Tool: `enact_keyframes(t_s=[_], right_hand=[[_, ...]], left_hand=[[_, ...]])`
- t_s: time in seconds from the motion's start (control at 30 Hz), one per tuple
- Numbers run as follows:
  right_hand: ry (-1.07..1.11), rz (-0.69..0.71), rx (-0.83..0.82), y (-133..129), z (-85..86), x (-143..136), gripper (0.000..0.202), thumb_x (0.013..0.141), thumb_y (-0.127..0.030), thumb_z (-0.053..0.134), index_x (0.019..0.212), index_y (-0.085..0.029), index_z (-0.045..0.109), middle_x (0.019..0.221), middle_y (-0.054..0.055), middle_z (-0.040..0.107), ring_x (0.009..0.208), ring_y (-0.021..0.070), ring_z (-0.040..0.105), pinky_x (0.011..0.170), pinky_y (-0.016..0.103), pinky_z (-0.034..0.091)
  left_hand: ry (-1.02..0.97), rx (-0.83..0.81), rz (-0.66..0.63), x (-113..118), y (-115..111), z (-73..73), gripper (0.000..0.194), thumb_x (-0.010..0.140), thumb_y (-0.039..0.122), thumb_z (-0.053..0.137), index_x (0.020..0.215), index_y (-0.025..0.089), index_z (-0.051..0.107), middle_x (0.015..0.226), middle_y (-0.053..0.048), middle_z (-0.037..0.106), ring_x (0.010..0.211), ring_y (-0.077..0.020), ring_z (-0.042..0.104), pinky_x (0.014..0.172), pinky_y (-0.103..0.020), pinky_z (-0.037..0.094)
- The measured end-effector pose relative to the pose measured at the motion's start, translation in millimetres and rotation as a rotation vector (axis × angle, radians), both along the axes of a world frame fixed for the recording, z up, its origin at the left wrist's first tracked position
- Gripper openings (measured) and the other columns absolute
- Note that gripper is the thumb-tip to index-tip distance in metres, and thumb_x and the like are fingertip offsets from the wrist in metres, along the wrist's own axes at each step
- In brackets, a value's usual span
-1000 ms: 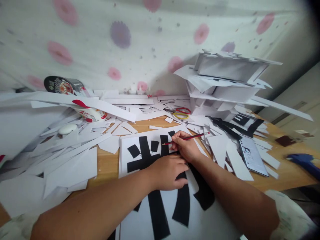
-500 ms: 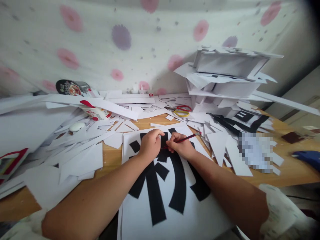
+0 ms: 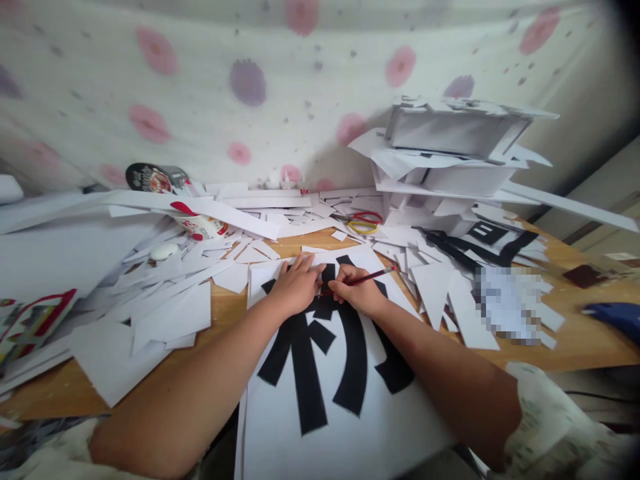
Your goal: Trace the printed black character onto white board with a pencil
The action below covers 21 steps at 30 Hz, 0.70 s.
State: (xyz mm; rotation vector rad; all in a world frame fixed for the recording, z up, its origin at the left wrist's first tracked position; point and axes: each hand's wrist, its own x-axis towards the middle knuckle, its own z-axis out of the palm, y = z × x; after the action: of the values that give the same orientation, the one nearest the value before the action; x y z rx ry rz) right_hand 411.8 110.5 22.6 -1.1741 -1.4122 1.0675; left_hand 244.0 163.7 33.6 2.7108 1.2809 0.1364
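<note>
A white sheet [image 3: 370, 440] lies on the wooden desk, bearing large black character strokes [image 3: 307, 380]. Across the upper left of the black shapes rests my left hand [image 3: 296, 283], its fingers spread flat and holding nothing. Just right of it, my right hand [image 3: 355, 288] pinches a dark red pencil [image 3: 373, 275], whose tip end points left toward my left fingertips. The fingers of both hands nearly meet over the upper black piece [image 3: 327, 307]. The exact spot of the pencil tip is hard to see.
White paper scraps [image 3: 170, 313] cover much of the desk [image 3: 225, 320]. Red and yellow scissors [image 3: 365, 222] lie behind the sheet. A paper cup [image 3: 203, 228] stands back left, white boxes [image 3: 450, 130] are stacked back right, and black cutouts [image 3: 500, 237] lie at the right.
My left hand has turned and flattened, its fingers now spread wider on the black shapes. The right hand with the pencil has shifted slightly left. The view has moved a little.
</note>
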Motion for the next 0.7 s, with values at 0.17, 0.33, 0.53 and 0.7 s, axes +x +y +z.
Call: enact_keyframes(t_s=[0.17,0.33,0.53,0.7], right_hand=[[-0.006,0.01,-0.014,0.1,-0.8,0.1,0.025,0.07,-0.03,0.066,0.058,-0.021,0.046,0.047,-0.003,0.058,0.04,0.0096,0.051,0.04,0.02,0.039],[-0.038,0.019,0.012,-1.1,-0.5,1.4,0.024,0.071,-0.028,0.066,0.057,-0.021,0.047,0.046,-0.003,0.058,0.04,0.0094,0.051,0.041,0.02,0.038],[-0.037,0.027,-0.001,-2.0,1.7,1.5,0.024,0.07,-0.028,0.066,0.058,-0.02,0.048,0.047,-0.002,0.059,0.041,0.0098,0.052,0.041,0.02,0.039],[-0.051,0.029,0.012,-2.0,1.8,1.7,0.024,0.071,-0.028,0.065,0.057,-0.02,0.047,0.047,-0.002,0.059,0.041,0.0098,0.052,0.041,0.02,0.039]], left_hand=[[0.051,0.008,-0.033,-4.5,2.1,0.4,0.047,0.097,0.037,0.036,0.143,0.025,0.041,0.158,-0.012,0.029,0.146,-0.0317,0.022,0.111,-0.061,0.024],[0.054,0.026,-0.075,-11.5,5.1,-0.4,0.049,0.098,0.045,0.034,0.144,0.029,0.039,0.158,-0.008,0.028,0.146,-0.0273,0.022,0.114,-0.053,0.021],[0.026,0.046,-0.081,-15.5,6.1,-4.3,0.05,0.098,0.047,0.033,0.143,0.028,0.041,0.158,-0.007,0.029,0.146,-0.0256,0.023,0.115,-0.052,0.02],[0.006,0.052,-0.092,-17.0,7.5,-6.7,0.05,0.097,0.046,0.034,0.142,0.026,0.043,0.157,-0.008,0.03,0.146,-0.0259,0.023,0.115,-0.054,0.021]])
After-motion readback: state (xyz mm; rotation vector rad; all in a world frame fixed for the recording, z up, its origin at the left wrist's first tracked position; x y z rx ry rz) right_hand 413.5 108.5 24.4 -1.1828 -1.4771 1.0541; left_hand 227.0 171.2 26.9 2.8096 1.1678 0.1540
